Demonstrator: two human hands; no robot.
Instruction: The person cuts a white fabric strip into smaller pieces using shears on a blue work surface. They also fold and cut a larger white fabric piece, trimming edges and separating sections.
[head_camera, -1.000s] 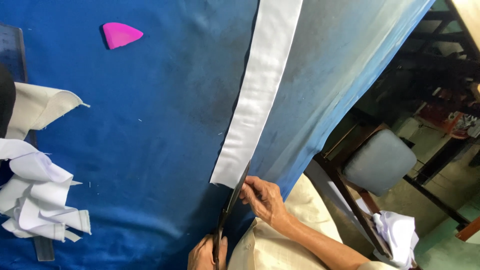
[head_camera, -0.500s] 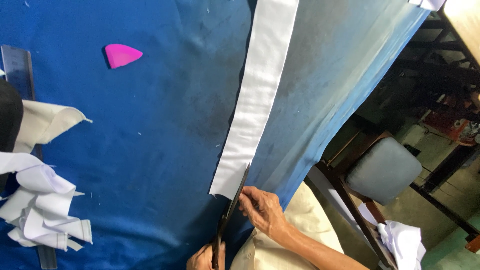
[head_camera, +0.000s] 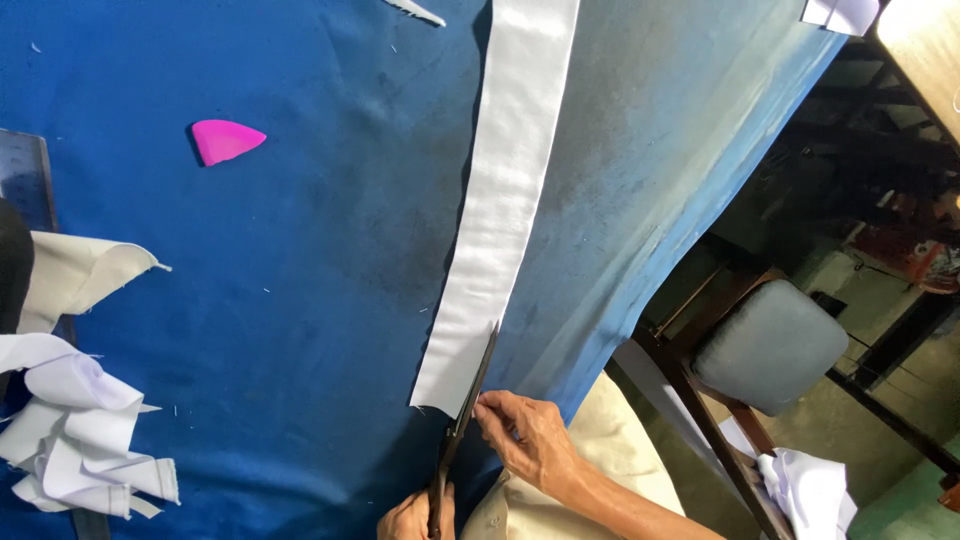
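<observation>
Head view: a person is leaning over a table draped in blue cloth (head_camera: 300, 330), cutting a long white fabric strip (head_camera: 505, 200) that is lying lengthwise along it. The right hand (head_camera: 528, 440) is pinching the strip's near edge between its fingertips, just beside the blades. The left hand (head_camera: 415, 518), half out of frame, is closing around the handles of the dark scissors (head_camera: 462, 425), whose blades are biting into the strip's near end. A pink tailor's chalk (head_camera: 225, 140) is resting well apart, and white scraps (head_camera: 75, 440) are piling at the left edge. A padded chair (head_camera: 770, 345) is standing beside the table.
</observation>
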